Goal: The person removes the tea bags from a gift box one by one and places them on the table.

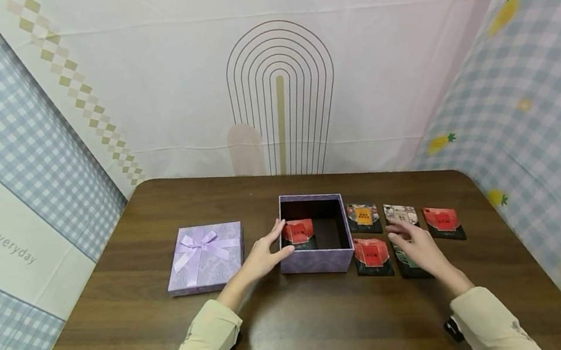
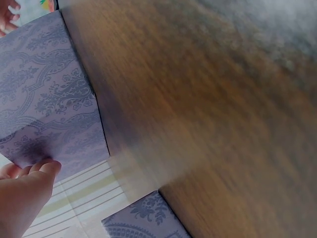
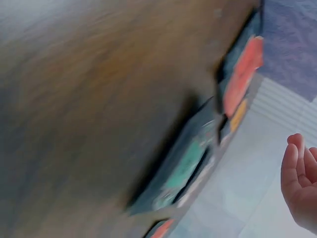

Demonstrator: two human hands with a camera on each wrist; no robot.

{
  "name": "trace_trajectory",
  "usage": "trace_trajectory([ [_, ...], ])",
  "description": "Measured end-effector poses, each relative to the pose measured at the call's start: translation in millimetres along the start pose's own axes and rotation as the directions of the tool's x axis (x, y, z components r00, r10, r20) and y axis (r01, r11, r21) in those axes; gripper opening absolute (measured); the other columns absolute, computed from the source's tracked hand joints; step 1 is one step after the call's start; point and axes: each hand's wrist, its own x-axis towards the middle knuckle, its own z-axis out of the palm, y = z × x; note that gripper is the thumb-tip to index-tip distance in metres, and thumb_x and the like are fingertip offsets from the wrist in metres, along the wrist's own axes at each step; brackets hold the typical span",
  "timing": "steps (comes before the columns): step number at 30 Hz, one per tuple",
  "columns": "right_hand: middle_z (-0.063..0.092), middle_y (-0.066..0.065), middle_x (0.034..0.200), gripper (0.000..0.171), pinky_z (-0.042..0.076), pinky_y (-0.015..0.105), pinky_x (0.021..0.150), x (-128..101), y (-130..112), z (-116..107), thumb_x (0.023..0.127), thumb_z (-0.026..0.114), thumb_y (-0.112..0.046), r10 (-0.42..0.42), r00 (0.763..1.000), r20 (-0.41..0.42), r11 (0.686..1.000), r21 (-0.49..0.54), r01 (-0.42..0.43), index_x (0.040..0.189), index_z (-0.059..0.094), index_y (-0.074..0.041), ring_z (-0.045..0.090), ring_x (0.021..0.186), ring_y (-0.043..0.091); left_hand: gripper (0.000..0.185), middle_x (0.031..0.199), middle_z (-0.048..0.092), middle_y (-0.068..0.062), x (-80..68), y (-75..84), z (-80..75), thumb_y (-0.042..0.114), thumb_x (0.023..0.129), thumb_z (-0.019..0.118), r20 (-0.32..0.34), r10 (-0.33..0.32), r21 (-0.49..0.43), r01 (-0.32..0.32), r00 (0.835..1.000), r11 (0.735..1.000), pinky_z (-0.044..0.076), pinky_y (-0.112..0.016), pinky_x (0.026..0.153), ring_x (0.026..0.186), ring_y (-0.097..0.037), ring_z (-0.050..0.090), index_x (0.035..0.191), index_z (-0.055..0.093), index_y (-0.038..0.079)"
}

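Note:
A purple patterned gift box [image 1: 318, 261] stands lidless on the table. Against its left side rests my left hand [image 1: 264, 254], fingers along the wall and thumb at the near left corner. Inside lies a red and black sachet [image 1: 300, 233]. My right hand [image 1: 420, 248] hovers over the sachets right of the box, its fingers loosely bent and nothing seen between them. It partly covers a green sachet [image 1: 410, 264] and a white patterned sachet [image 1: 401, 213]. Around these are an orange-labelled sachet [image 1: 363, 216], a near red sachet [image 1: 373, 255] and a far-right red sachet [image 1: 443, 222].
A purple box lid [image 1: 209, 261] with a ribbon bow lies left of the box. All of this sits on a brown wooden table [image 1: 290, 327]. Behind it hangs a pale printed cloth [image 1: 169, 95], with blue checked cloth [image 1: 519, 126] at the sides.

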Motion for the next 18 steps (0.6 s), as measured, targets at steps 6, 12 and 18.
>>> trace_trajectory([
  [6,0.057,0.025,0.117,0.041,0.051,0.03,0.078,14,-23,8,0.094,0.05,-0.011,-0.071,0.997,-0.019,0.992,0.102,0.072,0.13,0.044,0.006,0.057,0.102,0.036,0.066,0.147,0.021,-0.016,-0.2,0.5,-0.2,0.019,0.087,0.062,-0.001,-0.004,0.007,0.004,1.0,1.0,0.023,-0.046,0.108,0.132,-0.032,0.026,0.143,0.029,0.005],
  [12,0.058,0.024,0.118,0.04,0.05,0.028,0.079,28,-45,20,0.094,0.049,-0.012,-0.141,0.99,-0.014,0.973,0.183,0.141,0.131,0.044,0.003,0.058,0.101,0.035,0.065,0.147,0.022,-0.017,-1.0,2.0,-0.2,0.019,0.087,0.062,-0.005,-0.004,0.01,0.004,1.0,1.0,0.023,-0.047,0.107,0.132,-0.033,0.027,0.142,0.03,0.005],
  [18,0.058,0.022,0.12,0.041,0.051,0.034,0.076,41,-64,36,0.094,0.05,-0.015,-0.149,0.988,0.031,0.962,0.235,0.138,0.131,0.044,0.003,0.058,0.1,0.033,0.065,0.147,0.022,-0.017,-1.3,3.1,-0.6,0.018,0.087,0.062,-0.009,0.003,0.004,-0.003,1.0,1.0,0.023,-0.047,0.107,0.132,-0.034,0.026,0.142,0.03,0.004],
])
